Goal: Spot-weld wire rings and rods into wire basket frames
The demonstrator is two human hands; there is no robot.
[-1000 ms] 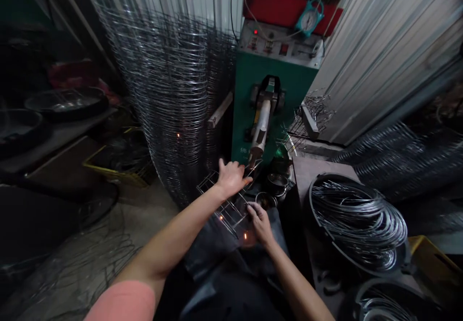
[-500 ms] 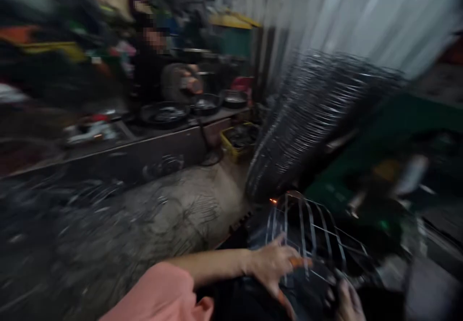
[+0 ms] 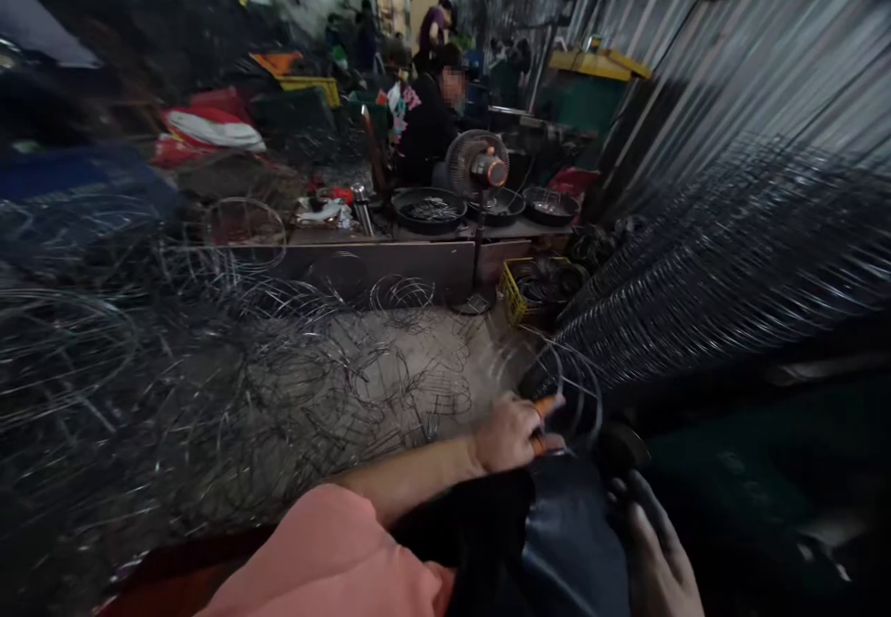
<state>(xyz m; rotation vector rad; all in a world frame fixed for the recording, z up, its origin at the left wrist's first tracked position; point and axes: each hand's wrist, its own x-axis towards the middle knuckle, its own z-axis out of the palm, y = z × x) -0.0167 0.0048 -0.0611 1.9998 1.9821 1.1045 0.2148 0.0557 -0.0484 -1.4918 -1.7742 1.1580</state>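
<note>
My left hand (image 3: 515,436), with orange bands around its fingers, is closed on a wire rack (image 3: 597,390). The rack's curved bars are smeared by motion, and its lower part is hidden behind the fingers. At the lower right is my right hand (image 3: 665,547), its fingers darkened and bent around something dark that I cannot make out. Just beyond those fingers shows a dark round part (image 3: 623,447). A black, shiny apron-like sheet (image 3: 574,533) covers my lap between the two hands.
A tall leaning stack of wire racks (image 3: 703,274) rises on the right. Loose wire pieces (image 3: 299,385) litter the floor at left. Ahead, a low bench edge (image 3: 390,264) carries black pans (image 3: 430,212); a fan (image 3: 480,162), a yellow crate (image 3: 515,297) and a seated person (image 3: 428,130) are nearby.
The view has swung right and steadied somewhat. The wire rack has turned and shows less of its bars; my left hand's fingers, spread over it before, are now closed at its edge.
</note>
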